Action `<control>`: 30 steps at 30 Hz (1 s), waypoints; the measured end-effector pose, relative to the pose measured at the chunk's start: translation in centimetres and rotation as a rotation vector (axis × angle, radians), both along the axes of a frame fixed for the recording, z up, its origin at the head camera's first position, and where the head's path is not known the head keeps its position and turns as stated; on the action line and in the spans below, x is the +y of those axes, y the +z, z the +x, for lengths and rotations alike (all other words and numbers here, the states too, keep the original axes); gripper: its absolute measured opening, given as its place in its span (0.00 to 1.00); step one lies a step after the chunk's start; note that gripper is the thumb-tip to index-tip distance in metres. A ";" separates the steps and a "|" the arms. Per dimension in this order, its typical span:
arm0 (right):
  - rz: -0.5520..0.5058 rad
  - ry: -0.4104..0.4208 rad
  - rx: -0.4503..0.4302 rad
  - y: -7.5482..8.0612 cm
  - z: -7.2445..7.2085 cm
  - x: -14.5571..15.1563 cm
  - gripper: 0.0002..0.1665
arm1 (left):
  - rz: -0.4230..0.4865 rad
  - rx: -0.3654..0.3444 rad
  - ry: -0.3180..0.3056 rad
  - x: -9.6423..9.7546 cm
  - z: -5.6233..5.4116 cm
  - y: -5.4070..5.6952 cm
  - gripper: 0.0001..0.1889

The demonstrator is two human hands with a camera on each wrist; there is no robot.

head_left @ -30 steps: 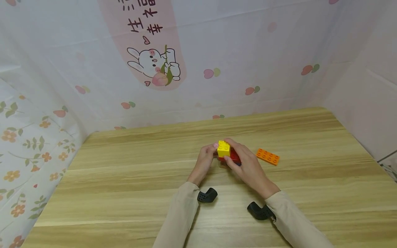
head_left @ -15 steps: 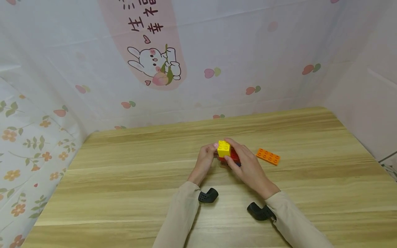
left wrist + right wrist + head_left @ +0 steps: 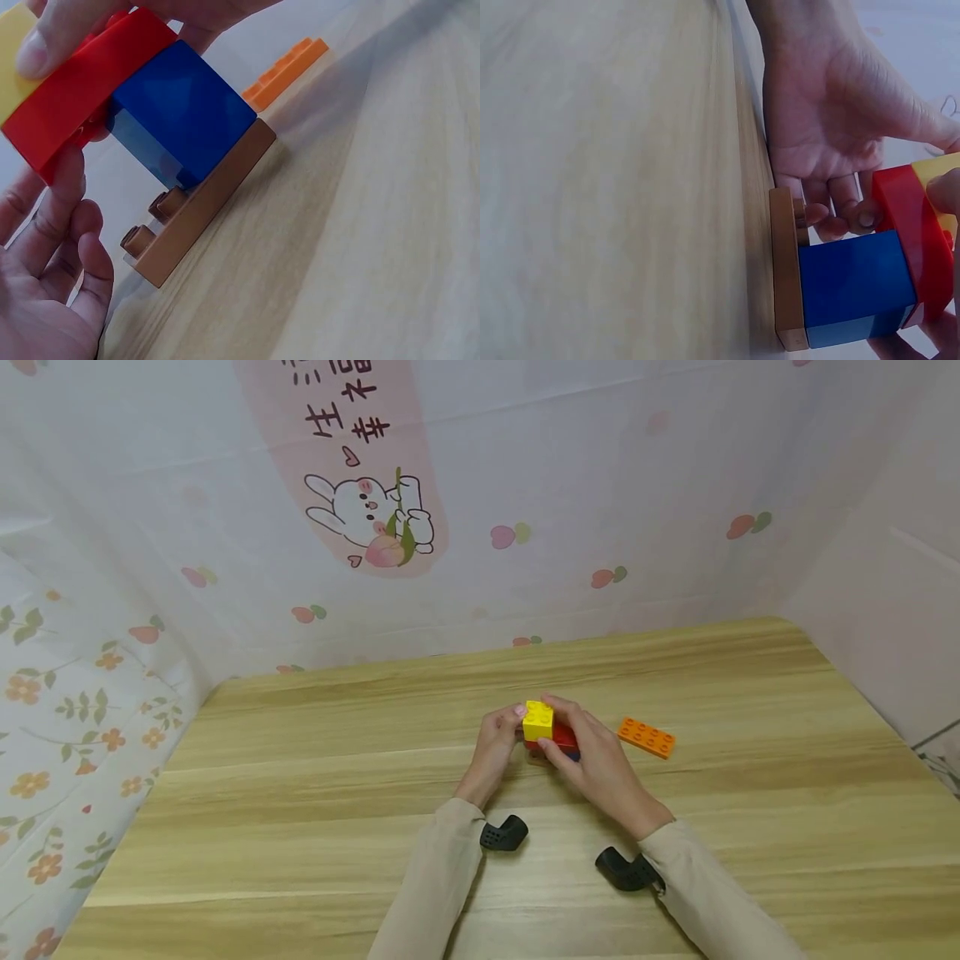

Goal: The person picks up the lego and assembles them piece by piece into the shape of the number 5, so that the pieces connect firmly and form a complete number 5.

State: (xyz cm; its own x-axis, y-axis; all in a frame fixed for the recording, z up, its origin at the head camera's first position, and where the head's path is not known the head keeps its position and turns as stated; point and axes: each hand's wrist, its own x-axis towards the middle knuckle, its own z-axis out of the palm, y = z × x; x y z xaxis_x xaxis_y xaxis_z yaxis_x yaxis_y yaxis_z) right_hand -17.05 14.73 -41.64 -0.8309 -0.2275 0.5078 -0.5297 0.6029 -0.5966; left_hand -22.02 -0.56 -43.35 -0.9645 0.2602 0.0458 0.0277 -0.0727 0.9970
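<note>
A small stack of toy building bricks stands at mid-table. At its base lies a flat brown plate [image 3: 202,210] with studs showing at one end. On that plate sits a blue brick [image 3: 184,105], and a red brick [image 3: 97,82] tops it, overhanging the studs. The yellow brick [image 3: 538,722] rests on the red one's overhanging end. My right hand [image 3: 603,768] pinches the yellow brick between thumb and fingers. From the left, my left hand [image 3: 491,756] has curled fingers under the red brick's overhang and its thumb against the yellow brick's side.
An orange studded plate [image 3: 647,738] lies on the wooden table [image 3: 315,793], just right of the stack. Black angled mounts [image 3: 504,833] jut from both sleeves. A patterned cloth [image 3: 570,468] hangs behind the table.
</note>
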 end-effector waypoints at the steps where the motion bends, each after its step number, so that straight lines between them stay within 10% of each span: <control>1: 0.001 0.000 -0.003 0.0 0.0 -0.1 0.33 | 0.003 -0.002 -0.001 -0.1 0.0 0.1 0.21; 9: -0.004 0.010 0.004 0.1 0.0 -0.5 0.33 | 0.029 -0.002 -0.014 -0.6 1.5 2.5 0.21; 19: 0.007 0.005 -0.002 -0.2 -0.1 -0.3 0.34 | 0.008 0.057 -0.074 -0.6 1.7 2.5 0.22; 24: 0.025 0.000 -0.004 -0.8 -0.3 -0.1 0.35 | -0.004 0.092 -0.146 -0.7 0.7 0.9 0.38; 30: 0.031 0.007 0.001 -0.8 -0.2 -0.1 0.36 | -0.054 0.129 -0.205 -1.0 1.4 2.3 0.34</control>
State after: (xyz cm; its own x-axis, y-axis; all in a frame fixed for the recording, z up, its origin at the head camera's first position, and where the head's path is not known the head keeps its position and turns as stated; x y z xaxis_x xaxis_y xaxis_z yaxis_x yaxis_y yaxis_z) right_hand -17.29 14.63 -42.42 -0.8288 -0.2494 0.5009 -0.5346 0.6172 -0.5773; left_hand -20.65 -1.60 -41.02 -0.8783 0.4554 0.1455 0.1448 -0.0366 0.9888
